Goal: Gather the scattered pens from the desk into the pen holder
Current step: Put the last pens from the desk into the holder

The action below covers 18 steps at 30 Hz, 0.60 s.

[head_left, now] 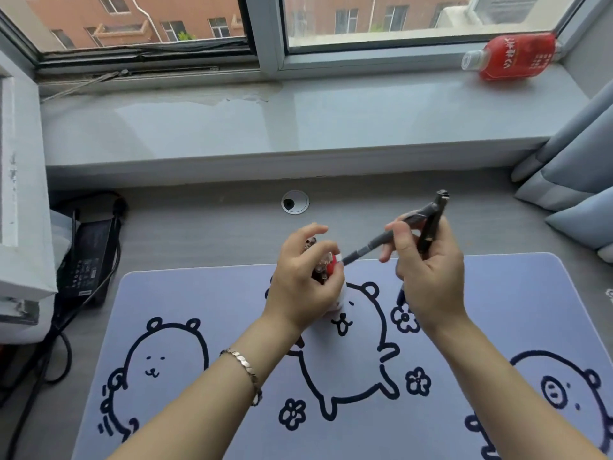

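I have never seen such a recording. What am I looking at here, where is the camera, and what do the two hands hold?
There is no machine: a person wears one camera on the head, so you look down at their two hands. A desk mat with bear drawings lies on the grey desk; a red bottle lies on the windowsill. The right hand holds two dark pens. The left hand grips a red-and-white bundle, seemingly pens; fingers hide most.

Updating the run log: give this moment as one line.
left hand: grips pen holder | right hand: holds pens | state: pen tip beside holder
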Each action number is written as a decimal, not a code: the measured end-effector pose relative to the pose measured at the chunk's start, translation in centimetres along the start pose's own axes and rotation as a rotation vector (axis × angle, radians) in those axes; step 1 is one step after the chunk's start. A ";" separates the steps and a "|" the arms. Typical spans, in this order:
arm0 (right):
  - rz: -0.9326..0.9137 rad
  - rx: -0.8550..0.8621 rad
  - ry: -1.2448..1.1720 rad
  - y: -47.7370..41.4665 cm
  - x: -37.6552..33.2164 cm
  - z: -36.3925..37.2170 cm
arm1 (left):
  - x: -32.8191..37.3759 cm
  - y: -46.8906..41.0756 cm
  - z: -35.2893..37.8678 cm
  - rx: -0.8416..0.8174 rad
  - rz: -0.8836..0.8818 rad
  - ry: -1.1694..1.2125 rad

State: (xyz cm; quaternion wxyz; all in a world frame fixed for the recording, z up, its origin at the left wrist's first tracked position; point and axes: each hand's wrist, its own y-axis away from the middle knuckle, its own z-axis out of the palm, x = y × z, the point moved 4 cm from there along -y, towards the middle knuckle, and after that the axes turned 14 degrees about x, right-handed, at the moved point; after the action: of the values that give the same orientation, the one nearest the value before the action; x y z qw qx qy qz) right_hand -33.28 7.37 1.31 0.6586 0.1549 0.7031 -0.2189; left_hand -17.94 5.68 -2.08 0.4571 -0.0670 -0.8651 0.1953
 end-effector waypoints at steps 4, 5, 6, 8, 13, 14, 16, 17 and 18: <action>-0.052 -0.126 0.036 0.2 1.1 1.9 | -0.5 0.3 0.0 0.026 -0.027 0.041; -0.077 -0.165 0.075 0.1 1.4 2.4 | -0.6 0.4 0.1 0.022 -0.037 0.042; -0.109 -0.217 0.137 0.0 1.7 2.9 | -0.8 0.4 0.2 0.016 -0.044 0.037; -0.193 -0.321 0.298 -0.1 2.5 3.8 | -0.9 0.5 0.3 -0.002 -0.066 0.026; -0.348 -0.222 0.312 -0.2 2.4 3.7 | -0.8 0.4 -0.4 -0.219 -0.050 -0.029; -0.412 -0.220 0.281 -0.2 1.9 3.7 | -1.0 0.5 -0.7 -0.241 -0.042 -0.056; -0.532 -0.240 0.282 -0.2 1.5 3.9 | -1.8 0.8 -1.4 -0.244 -0.095 -0.069; -0.580 -0.234 0.321 -0.3 1.6 3.9 | -2.1 1.0 -1.6 -0.252 -0.164 -0.048; -0.613 -0.217 0.364 -0.4 2.0 3.8 | -2.5 1.3 -1.7 -0.270 -0.252 -0.020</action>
State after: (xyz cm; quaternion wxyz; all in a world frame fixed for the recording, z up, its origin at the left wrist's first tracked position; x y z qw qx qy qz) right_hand -30.38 4.96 -0.75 0.4392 -0.0970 0.8416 -0.2988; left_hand -15.18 6.59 -3.65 0.4564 -0.0168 -0.8894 0.0192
